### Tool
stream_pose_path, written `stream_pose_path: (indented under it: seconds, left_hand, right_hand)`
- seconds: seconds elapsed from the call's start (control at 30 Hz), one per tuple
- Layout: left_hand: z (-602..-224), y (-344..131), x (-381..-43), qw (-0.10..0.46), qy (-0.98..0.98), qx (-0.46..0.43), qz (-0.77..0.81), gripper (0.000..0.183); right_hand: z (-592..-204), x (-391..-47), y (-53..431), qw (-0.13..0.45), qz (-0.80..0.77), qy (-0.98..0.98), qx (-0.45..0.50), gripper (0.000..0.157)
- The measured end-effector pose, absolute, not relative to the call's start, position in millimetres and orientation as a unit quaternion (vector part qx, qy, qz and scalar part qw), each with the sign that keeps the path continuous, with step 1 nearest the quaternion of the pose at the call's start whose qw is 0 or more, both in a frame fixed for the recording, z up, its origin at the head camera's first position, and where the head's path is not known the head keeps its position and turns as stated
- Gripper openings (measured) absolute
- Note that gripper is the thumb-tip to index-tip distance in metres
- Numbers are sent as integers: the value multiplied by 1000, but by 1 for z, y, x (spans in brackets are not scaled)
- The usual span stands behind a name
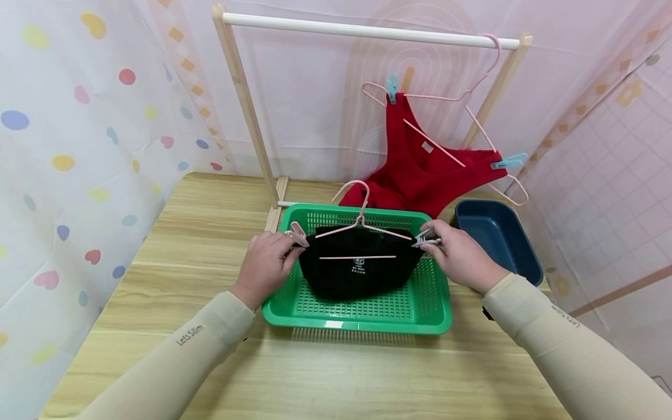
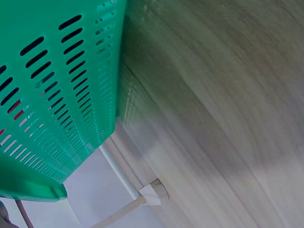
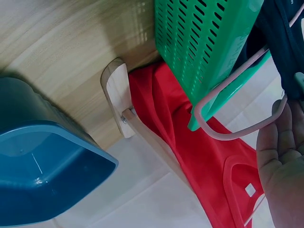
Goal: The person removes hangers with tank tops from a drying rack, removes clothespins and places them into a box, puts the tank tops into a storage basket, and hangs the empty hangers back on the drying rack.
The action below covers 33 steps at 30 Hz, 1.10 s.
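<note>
A black garment (image 1: pixel 362 280) with a small white print hangs on a pink hanger (image 1: pixel 361 220) over the green basket (image 1: pixel 336 326). At its left corner my left hand (image 1: pixel 265 265) pinches a pink clothespin (image 1: pixel 298 233) against the cloth and hanger. On the opposite corner my right hand (image 1: pixel 464 256) grips a grey clothespin (image 1: pixel 426 238). The right wrist view shows the right hand's palm (image 3: pixel 289 166) beside the hanger's end (image 3: pixel 223 135). The left wrist view holds mostly basket wall (image 2: pixel 57 95), with a bit of hand at its lower left edge.
Behind the basket, a red tank top (image 1: pixel 415 157) hangs from another pink hanger (image 1: pixel 436 98) with blue clothespins (image 1: pixel 509 162). That hanger hooks on the rack's white rod (image 1: pixel 367 32). A dark blue basin (image 1: pixel 496 233) stands right of the basket on the wooden table (image 1: pixel 173 245).
</note>
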<state>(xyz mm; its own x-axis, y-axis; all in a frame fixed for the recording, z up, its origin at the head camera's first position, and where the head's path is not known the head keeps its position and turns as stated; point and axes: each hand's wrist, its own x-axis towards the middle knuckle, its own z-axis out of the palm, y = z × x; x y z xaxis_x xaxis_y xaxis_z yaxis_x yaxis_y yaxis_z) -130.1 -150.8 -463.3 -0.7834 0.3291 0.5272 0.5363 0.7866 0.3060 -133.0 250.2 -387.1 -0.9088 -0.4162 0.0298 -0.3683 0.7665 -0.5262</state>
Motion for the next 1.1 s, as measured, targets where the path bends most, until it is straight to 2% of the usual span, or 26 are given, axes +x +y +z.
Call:
stream_pose_path:
  seconds: [0.5,1.1]
  left_hand:
    - [-467,-150,-131,247,-912,-243,-221,12]
    - [-466,-150,-130,238,-917,-232,-222,13]
  right_hand:
    - [-389,-132,252,27,-269,939,-213,28]
    - [-386,-131,253,-2,-252,941,-225,22]
